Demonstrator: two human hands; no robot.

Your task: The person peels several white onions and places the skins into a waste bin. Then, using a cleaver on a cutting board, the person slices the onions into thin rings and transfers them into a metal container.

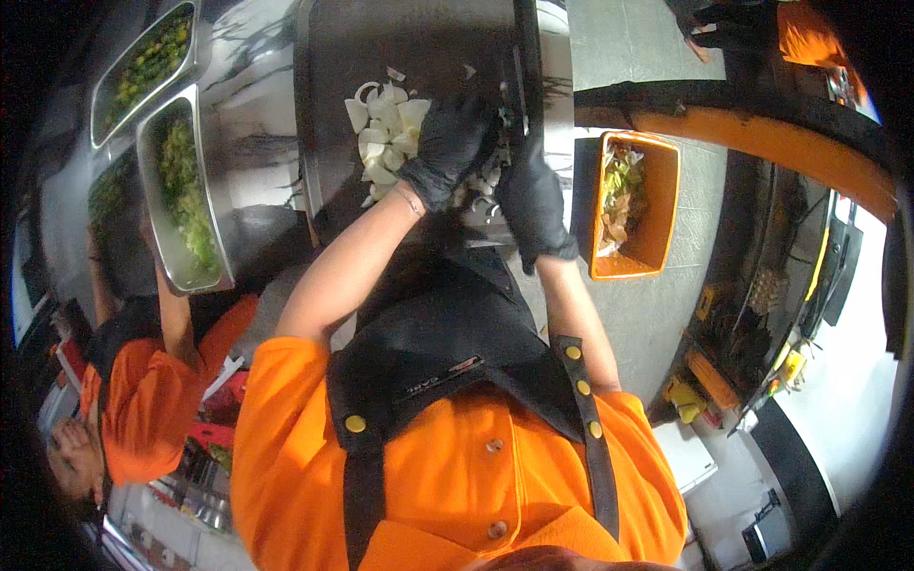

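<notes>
Both my hands wear black gloves over a dark cutting board (333,57). My left hand (452,147) presses down with bent fingers, touching the right side of a pile of white onion pieces (386,133); whatever lies under its fingers is hidden. Smaller chopped onion bits (490,179) are scattered between the two hands. At the board's right edge, my right hand (535,205) is closed around the handle of a knife. The narrow knife blade (520,86) points away from me along that edge.
Two metal trays stand left, one with chopped greens (181,181), the other with green and yellow pieces (143,71). An orange bin (657,205) holding vegetable scraps sits right. A person in an orange shirt (152,400) works at left; another person's gloved hand (733,24) shows far right.
</notes>
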